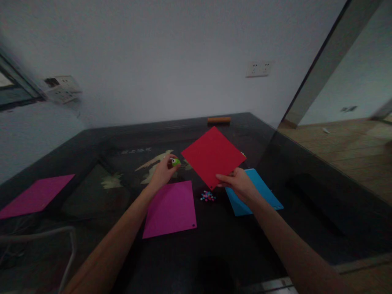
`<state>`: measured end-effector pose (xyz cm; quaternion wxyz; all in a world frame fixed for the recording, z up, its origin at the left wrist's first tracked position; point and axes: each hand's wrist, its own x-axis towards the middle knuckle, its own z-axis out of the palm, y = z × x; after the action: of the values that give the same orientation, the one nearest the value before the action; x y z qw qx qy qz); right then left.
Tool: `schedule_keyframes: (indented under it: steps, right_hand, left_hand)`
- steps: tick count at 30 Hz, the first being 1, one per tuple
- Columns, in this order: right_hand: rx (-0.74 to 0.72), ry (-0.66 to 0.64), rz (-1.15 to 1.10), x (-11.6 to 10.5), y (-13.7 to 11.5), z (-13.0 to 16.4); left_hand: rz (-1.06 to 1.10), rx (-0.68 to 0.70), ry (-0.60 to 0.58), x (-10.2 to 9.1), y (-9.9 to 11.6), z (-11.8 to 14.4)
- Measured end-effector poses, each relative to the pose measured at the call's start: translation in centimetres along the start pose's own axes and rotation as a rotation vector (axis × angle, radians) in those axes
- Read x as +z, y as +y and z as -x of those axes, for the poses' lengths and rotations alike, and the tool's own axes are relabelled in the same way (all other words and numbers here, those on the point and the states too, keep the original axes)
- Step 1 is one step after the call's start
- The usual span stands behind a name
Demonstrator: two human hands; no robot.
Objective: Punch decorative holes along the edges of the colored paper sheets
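Observation:
My right hand (237,183) pinches the near corner of a red paper sheet (212,156) and holds it up over the dark table (214,253). My left hand (163,171) grips a small green and white object (175,162), perhaps a hole punch, just left of the red sheet. A magenta sheet (171,208) lies flat on the table below my left hand. Partly hidden under my right hand lies a blue sheet (260,192). A small pile of tiny coloured paper bits (208,197) sits between the magenta and blue sheets.
Another magenta sheet (35,196) lies at the table's left edge. An orange stick-like object (219,120) rests at the far edge by the white wall. A grey tube frame (61,245) stands at the lower left. To the right is a wooden floor (346,151).

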<state>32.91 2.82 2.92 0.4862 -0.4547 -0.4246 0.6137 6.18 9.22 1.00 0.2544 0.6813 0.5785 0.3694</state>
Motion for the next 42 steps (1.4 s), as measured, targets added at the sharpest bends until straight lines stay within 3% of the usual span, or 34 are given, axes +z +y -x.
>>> schedule_keyframes:
  steps: [9,15,17,31,42]
  right_hand:
    - [-0.029,0.006,-0.088,0.0,0.2,0.0]
    - [-0.058,0.034,-0.092,0.0,0.2,0.0]
    - [-0.058,0.035,-0.091,0.0,0.2,0.1]
    - [-0.135,0.142,-0.112,0.6,0.4,0.0]
    - [-0.14,0.179,-0.095,1.1,0.4,0.3]
  left_hand:
    - [0.425,-0.139,-0.191,0.9,2.4,2.1]
    - [1.008,-0.367,-0.284,1.3,3.3,2.6]
    - [1.08,-0.402,-0.302,1.5,3.5,2.6]
    - [1.023,-0.383,-0.287,2.3,5.5,3.8]
    - [0.936,-0.361,-0.46,2.3,7.3,4.8]
